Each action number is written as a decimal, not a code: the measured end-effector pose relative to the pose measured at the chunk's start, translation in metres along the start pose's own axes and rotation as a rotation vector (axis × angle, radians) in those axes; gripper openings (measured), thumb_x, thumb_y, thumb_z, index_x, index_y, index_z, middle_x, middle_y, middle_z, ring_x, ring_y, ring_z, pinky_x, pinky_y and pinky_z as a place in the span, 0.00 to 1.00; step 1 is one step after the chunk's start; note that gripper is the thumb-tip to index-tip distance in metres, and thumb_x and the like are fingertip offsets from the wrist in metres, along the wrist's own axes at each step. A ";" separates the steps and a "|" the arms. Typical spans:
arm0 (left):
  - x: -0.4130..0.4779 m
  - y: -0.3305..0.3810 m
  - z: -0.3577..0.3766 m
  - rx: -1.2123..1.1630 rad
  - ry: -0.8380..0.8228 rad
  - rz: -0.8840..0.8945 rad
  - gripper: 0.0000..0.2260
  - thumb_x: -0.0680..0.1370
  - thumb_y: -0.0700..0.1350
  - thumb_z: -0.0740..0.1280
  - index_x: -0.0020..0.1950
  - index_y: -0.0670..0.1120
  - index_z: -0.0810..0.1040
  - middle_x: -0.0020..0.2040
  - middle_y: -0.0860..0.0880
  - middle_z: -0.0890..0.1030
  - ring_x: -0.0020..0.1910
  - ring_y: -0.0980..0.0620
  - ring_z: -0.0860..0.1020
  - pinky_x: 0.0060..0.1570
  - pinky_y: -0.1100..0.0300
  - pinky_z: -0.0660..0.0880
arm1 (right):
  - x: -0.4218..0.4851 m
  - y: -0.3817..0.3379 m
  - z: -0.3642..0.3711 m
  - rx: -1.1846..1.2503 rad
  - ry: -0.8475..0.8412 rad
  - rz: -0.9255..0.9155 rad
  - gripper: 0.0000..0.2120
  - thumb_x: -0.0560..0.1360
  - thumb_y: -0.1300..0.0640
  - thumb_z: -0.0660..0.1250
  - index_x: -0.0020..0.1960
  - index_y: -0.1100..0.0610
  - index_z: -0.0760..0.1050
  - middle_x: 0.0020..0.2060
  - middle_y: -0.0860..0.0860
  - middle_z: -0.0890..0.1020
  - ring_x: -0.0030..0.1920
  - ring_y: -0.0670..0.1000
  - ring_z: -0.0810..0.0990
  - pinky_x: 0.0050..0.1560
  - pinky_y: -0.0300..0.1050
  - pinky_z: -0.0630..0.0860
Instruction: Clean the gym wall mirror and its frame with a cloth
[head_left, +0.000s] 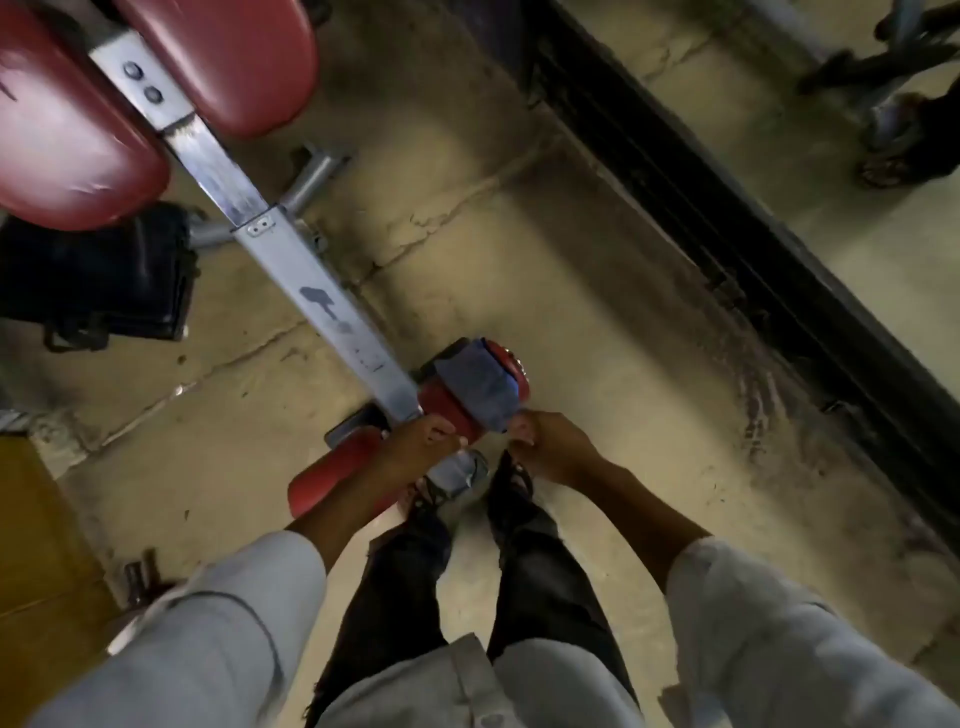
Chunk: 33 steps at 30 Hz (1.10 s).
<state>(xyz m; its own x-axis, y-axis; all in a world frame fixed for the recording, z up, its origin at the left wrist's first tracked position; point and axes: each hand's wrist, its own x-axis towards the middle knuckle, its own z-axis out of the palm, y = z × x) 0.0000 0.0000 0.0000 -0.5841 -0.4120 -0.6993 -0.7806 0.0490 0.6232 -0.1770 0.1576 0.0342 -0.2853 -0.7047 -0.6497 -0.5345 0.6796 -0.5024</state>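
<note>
Closest to the camera, two pale sleeves (218, 629) are seen reaching down over dark trouser legs. Just beyond them, the left hand (418, 441) is held with fingers curled against a red roller (447, 408) at the near end of a gym bench; whether it clamps the roller or the cloth's edge cannot be told through the blur. The right hand (553, 449) is closed on the hanging near corner of the blue cloth (480, 387), which is draped over the roller.

The step in hand is judged to be lifting the cloth off. It is best gathered with both hands and drawn up and clear, not dragged sideways, so that it is not snagged on the roller's end or dropped on the dusty floor (519, 234). A clean face should be folded outward before the glass is touched.

Farther off, the grey bench beam (311, 280) is seen running up to red pads (67, 140), with a black bag (98, 275) beside it. At the right, well apart from the cloth, the black frame (727, 218) and the mirror (831, 171) are left to be wiped.
</note>
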 end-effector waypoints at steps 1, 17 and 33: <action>0.012 -0.002 0.002 -0.016 0.013 -0.001 0.16 0.80 0.52 0.74 0.58 0.40 0.83 0.50 0.45 0.84 0.54 0.43 0.83 0.51 0.58 0.75 | 0.013 0.004 -0.001 0.018 -0.012 0.019 0.11 0.81 0.53 0.66 0.62 0.54 0.78 0.55 0.53 0.84 0.52 0.55 0.83 0.55 0.54 0.82; 0.087 0.004 0.031 -0.543 0.302 -0.398 0.10 0.79 0.34 0.74 0.58 0.39 0.78 0.43 0.41 0.83 0.35 0.49 0.83 0.38 0.62 0.81 | 0.120 0.023 -0.007 -0.022 0.176 0.025 0.28 0.79 0.54 0.68 0.78 0.51 0.66 0.61 0.57 0.76 0.56 0.61 0.81 0.49 0.56 0.80; 0.060 0.040 0.028 -0.687 0.370 -0.288 0.05 0.81 0.37 0.70 0.48 0.45 0.79 0.41 0.47 0.81 0.43 0.50 0.79 0.36 0.62 0.76 | 0.105 0.005 0.008 0.405 0.175 0.121 0.17 0.69 0.45 0.68 0.51 0.55 0.77 0.41 0.51 0.83 0.42 0.58 0.83 0.43 0.55 0.81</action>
<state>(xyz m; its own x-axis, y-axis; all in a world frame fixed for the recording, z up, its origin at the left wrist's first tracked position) -0.0726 0.0025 -0.0273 -0.1777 -0.6023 -0.7782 -0.5084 -0.6209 0.5967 -0.2033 0.0890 -0.0409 -0.4754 -0.6153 -0.6288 -0.1448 0.7597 -0.6339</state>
